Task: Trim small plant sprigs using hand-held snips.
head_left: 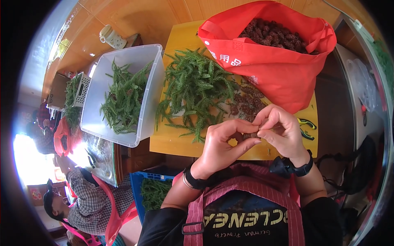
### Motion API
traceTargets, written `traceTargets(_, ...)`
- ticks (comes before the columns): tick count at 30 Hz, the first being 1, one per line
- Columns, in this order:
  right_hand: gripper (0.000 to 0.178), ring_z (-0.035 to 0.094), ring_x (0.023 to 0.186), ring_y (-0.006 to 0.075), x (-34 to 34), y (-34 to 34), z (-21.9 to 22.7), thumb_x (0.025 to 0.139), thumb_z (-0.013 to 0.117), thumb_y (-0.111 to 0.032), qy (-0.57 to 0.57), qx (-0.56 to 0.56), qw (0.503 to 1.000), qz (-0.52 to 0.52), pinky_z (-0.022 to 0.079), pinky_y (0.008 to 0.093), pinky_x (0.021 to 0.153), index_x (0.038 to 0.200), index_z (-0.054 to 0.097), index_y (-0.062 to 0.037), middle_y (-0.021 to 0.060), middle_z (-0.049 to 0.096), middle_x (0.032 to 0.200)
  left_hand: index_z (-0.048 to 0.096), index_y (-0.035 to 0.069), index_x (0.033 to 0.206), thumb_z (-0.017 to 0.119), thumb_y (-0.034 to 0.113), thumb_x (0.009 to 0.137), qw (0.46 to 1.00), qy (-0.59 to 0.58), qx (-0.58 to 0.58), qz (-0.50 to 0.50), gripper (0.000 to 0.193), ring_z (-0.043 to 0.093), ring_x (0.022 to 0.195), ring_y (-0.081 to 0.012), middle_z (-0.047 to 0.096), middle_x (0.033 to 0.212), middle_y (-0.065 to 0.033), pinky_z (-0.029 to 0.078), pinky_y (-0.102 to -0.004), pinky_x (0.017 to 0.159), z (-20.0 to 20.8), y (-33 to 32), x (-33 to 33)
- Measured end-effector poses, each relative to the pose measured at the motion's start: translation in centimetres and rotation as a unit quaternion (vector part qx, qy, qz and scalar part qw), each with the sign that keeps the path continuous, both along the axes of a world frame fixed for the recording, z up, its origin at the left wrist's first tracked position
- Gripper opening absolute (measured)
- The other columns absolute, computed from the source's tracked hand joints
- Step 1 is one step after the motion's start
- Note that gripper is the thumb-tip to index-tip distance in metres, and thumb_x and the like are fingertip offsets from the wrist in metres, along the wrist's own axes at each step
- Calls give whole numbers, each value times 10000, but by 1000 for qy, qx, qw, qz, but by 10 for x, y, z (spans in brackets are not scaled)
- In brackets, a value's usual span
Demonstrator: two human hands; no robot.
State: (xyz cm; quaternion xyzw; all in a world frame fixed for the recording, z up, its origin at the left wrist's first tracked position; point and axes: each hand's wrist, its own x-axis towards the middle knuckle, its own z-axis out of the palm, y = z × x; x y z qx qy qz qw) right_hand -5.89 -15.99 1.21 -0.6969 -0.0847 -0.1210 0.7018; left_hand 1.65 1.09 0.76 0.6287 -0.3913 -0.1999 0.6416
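Note:
Over the front edge of the yellow table (168, 141), my two hands meet with fingertips pinched together. My left hand (225, 141) grips a small brown pine cone (248, 135), mostly covered by the fingers. My right hand (281, 129) is closed at its tip; a thin strand seems to show there, too fine to name. Just beyond the fingers lie several loose pine cones (248, 100). To their left spreads a heap of green artificial pine sprigs (195, 82). A red bag (283, 74) full of dark pine cones (273, 35) stands at the back right.
Yellow-handled pliers (307, 128) lie at the table's right edge. A clear plastic bin (145, 102) holds more sprigs on the left. Below it sits a blue crate (137, 180) with greenery. At far left another person (88, 199) sits beside a glass-topped table (100, 158).

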Motion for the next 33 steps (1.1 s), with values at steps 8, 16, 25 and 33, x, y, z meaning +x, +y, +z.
traceTargets(8, 102, 580, 828, 182, -3, 1, -3, 776, 635, 26, -73, -1, 996, -50, 483, 290, 736, 766, 550, -31, 139, 571, 922, 562, -64, 996, 669, -31, 783, 967, 235, -90, -27, 241, 622, 860, -149, 615, 998, -140, 527, -249, 725, -1, -3, -6)
traceTargets(16, 123, 627, 693, 171, -10, 3, 6, 733, 670, 54, -124, -263, 941, -173, 494, 251, 606, 820, 605, -4, 105, 632, 815, 575, -58, 989, 672, -45, 775, 994, 105, -20, 5, 235, 596, 879, -126, 600, 981, -107, 505, -239, 770, -4, -7, -4)
traceTargets(25, 115, 588, 662, 119, -20, 17, 10, 716, 684, 54, 4, -147, 967, -210, 462, 230, 586, 803, 626, 7, 69, 625, 774, 581, -62, 986, 655, -102, 755, 999, 12, 12, 43, 246, 591, 896, -143, 599, 1001, -122, 509, -245, 774, -4, -4, -8)
traceTargets(33, 191, 619, 698, 187, -22, 15, -1, 717, 667, 55, -88, -275, 929, -233, 490, 275, 605, 892, 653, -20, 93, 630, 807, 579, -53, 934, 651, -107, 754, 997, 14, 43, 67, 201, 592, 797, -86, 614, 941, -81, 483, -193, 658, -14, -7, -11)
